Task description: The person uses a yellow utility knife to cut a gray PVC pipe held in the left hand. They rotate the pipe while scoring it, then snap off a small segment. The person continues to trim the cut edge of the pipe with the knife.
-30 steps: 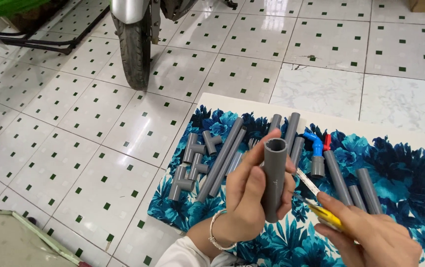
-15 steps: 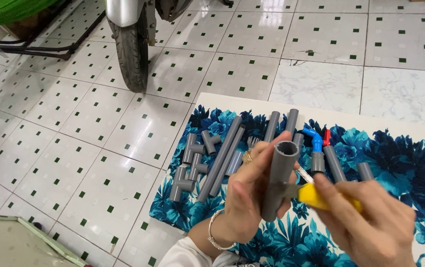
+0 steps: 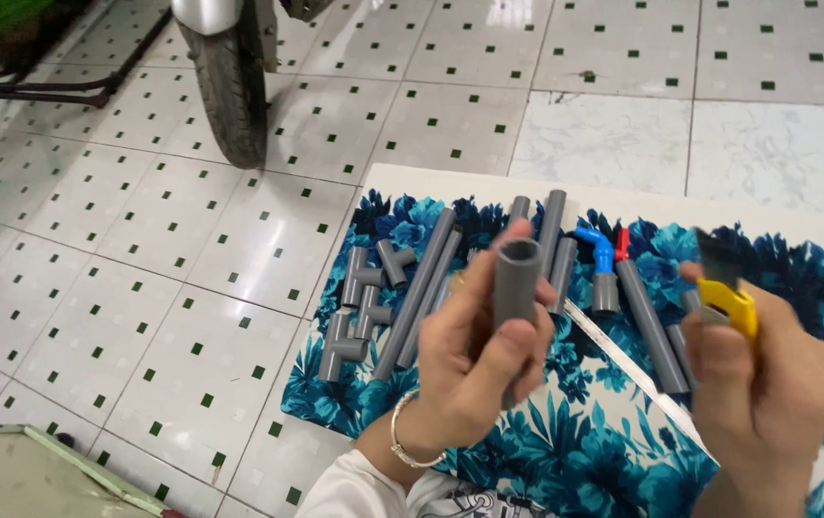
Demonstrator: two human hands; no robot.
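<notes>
Loose pipes (image 3: 422, 288) lie on the mat (image 3: 585, 451), with a wheel (image 3: 230, 86) on the floor beyond.

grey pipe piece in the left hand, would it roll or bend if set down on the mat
The grey pipe piece looks like rigid plastic, so probably stiff. Round and hollow, it is likely light and apt to roll on the blue floral mat if laid sideways.

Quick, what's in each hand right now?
Left hand: closed around a short grey pipe, held upright.
Right hand: closed on a yellow cutter, blade up.
</notes>
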